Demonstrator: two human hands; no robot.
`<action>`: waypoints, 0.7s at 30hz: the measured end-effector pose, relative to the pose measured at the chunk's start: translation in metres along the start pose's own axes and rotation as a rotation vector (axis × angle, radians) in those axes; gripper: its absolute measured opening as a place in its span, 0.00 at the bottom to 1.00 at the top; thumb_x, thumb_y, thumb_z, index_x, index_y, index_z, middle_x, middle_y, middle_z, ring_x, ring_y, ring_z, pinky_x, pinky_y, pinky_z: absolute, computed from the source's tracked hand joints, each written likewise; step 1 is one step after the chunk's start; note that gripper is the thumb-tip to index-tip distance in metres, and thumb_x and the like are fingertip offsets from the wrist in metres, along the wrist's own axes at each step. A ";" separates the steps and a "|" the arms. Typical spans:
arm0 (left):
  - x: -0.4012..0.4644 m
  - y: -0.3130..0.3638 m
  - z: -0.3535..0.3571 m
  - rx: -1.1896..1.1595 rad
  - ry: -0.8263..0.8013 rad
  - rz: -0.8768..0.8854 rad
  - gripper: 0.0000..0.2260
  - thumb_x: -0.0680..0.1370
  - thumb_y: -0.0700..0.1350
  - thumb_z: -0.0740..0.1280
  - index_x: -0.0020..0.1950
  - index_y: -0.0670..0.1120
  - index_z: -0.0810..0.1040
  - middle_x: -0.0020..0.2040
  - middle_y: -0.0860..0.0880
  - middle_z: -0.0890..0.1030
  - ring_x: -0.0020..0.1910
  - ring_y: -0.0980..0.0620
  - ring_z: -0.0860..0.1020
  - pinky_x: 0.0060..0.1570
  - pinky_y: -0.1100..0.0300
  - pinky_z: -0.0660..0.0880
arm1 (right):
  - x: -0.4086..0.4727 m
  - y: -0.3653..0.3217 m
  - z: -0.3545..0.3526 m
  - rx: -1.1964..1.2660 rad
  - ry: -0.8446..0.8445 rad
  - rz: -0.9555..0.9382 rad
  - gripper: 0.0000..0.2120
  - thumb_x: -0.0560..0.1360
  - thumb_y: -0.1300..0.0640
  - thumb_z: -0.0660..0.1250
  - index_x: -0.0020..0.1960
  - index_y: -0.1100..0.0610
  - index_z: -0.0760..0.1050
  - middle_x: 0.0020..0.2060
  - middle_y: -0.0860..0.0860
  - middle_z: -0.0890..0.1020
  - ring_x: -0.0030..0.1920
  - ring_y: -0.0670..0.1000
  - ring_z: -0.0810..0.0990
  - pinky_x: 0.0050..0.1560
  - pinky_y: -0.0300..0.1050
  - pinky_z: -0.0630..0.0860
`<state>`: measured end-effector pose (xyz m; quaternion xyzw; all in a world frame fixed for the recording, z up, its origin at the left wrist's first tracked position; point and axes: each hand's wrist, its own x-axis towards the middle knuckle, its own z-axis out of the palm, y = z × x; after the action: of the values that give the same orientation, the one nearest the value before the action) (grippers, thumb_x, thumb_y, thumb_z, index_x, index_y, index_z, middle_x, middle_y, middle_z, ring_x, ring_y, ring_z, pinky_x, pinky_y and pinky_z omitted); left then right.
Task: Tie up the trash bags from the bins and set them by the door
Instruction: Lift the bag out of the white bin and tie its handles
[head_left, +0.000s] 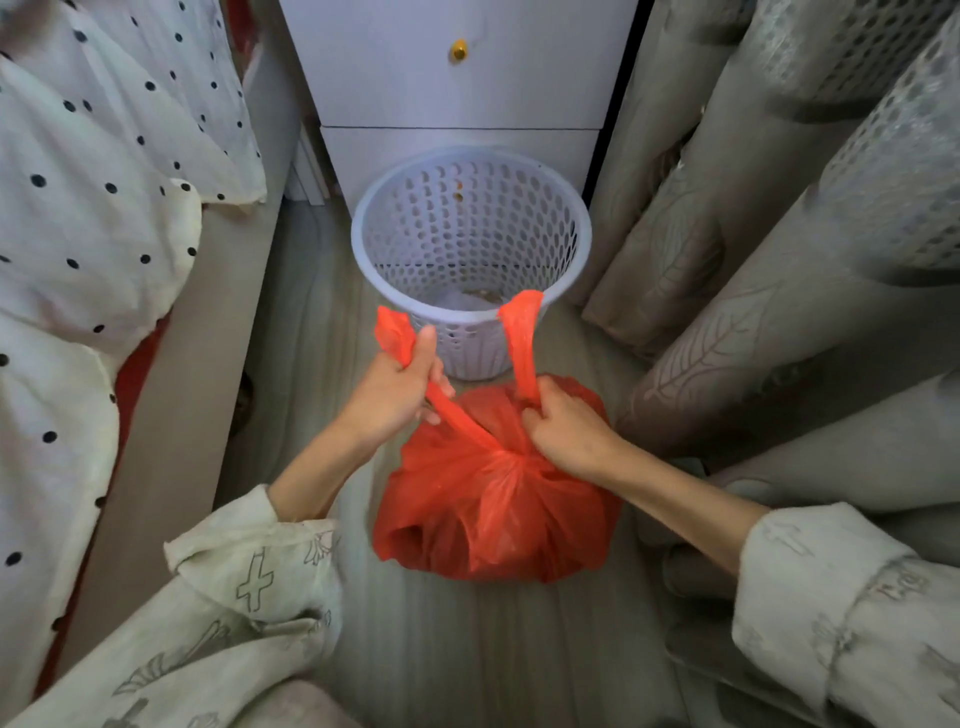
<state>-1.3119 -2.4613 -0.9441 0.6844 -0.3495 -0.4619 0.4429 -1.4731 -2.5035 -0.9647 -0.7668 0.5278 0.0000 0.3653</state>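
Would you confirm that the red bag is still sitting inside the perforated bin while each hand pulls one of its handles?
Not quite: the head view shows the red bag on the floor in front of the perforated bin. The left hand and right hand each pull one handle.

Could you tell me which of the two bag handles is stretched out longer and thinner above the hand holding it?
The handle in the right hand: that red strip rises long and thin toward the bin rim. The left hand's handle stays short and bunched.

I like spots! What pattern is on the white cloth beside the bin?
Black polka dots on the white cloth, seen clearly in the head view.
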 end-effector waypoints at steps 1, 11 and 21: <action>0.001 0.006 0.001 0.023 -0.017 0.032 0.21 0.81 0.51 0.51 0.31 0.45 0.67 0.29 0.46 0.72 0.23 0.52 0.73 0.25 0.61 0.71 | 0.000 -0.004 0.000 -0.040 -0.040 -0.007 0.15 0.77 0.56 0.55 0.61 0.62 0.67 0.61 0.64 0.76 0.62 0.62 0.74 0.57 0.47 0.69; 0.010 0.043 0.014 -0.308 -0.104 -0.079 0.12 0.77 0.48 0.63 0.39 0.41 0.77 0.29 0.47 0.82 0.27 0.56 0.80 0.28 0.67 0.77 | 0.000 -0.010 0.014 -0.310 -0.121 -0.193 0.23 0.74 0.39 0.58 0.55 0.57 0.74 0.55 0.62 0.80 0.57 0.63 0.77 0.56 0.51 0.74; 0.000 -0.005 0.009 0.725 -0.218 0.196 0.20 0.80 0.54 0.48 0.61 0.47 0.73 0.59 0.44 0.79 0.61 0.45 0.75 0.60 0.57 0.68 | 0.015 0.008 0.007 0.010 -0.191 -0.143 0.14 0.77 0.49 0.59 0.34 0.48 0.75 0.48 0.52 0.84 0.54 0.54 0.80 0.59 0.47 0.73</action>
<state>-1.3198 -2.4624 -0.9503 0.7068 -0.5987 -0.3339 0.1748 -1.4701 -2.5132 -0.9798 -0.7972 0.4343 0.0443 0.4170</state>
